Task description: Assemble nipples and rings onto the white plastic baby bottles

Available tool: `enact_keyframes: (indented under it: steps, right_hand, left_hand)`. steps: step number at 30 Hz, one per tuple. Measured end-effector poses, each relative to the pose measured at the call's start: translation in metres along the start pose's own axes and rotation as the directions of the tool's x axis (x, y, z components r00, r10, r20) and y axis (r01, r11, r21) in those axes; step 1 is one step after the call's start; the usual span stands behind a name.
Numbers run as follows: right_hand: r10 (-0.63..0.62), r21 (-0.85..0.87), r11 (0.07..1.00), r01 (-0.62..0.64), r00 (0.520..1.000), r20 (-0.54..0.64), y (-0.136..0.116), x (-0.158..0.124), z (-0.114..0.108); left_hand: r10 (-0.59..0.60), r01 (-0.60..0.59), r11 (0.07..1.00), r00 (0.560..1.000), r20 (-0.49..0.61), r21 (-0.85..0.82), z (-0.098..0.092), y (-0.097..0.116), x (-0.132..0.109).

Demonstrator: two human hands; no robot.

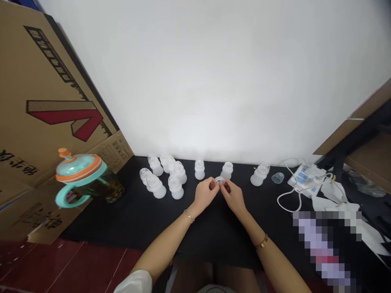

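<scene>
Between my left hand (205, 192) and my right hand (234, 197) is a small white bottle collar ring (219, 179). Both hands are closed, fingertips pinching it from either side above the black table. Whether a nipple sits inside the ring is too small to tell. Just behind it stands a white baby bottle (227, 167) with no cap on it, its lower part partly hidden by my fingers. A capped bottle (199, 169) stands to the left of that one, and another capped bottle (260, 175) to the right. Near the latter lies a clear dome cap (277, 177).
Several capped bottles (176, 188) cluster left on the black table (146, 224). A teal-lidded jug (91, 179) stands at the left by a large cardboard box (45, 101). White cables (287, 205) and packaging (308, 177) lie at the right. A white wall (214, 81) rises behind.
</scene>
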State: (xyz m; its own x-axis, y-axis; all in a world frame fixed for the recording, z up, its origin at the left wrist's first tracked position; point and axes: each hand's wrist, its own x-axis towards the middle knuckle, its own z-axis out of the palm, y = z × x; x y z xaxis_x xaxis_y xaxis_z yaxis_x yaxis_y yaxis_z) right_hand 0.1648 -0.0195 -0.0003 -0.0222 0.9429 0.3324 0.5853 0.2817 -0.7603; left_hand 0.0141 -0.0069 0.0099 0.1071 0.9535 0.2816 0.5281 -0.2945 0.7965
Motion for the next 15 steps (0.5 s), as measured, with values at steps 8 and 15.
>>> enact_keyframes:
  steps: [8, 15]
  right_hand:
    - [0.018, -0.018, 1.0, -0.018, 1.0, 0.012, -0.0032, -0.0007, 0.0008]
    - [-0.003, -0.031, 1.0, 0.003, 1.0, -0.003, -0.0024, -0.002, 0.0011]
  left_hand:
    - [-0.01, 0.01, 1.0, 1.0, -0.01, -0.009, 0.0016, -0.0017, -0.0003]
    - [-0.003, 0.003, 1.0, 1.0, -0.011, 0.008, 0.0008, -0.0007, -0.0006]
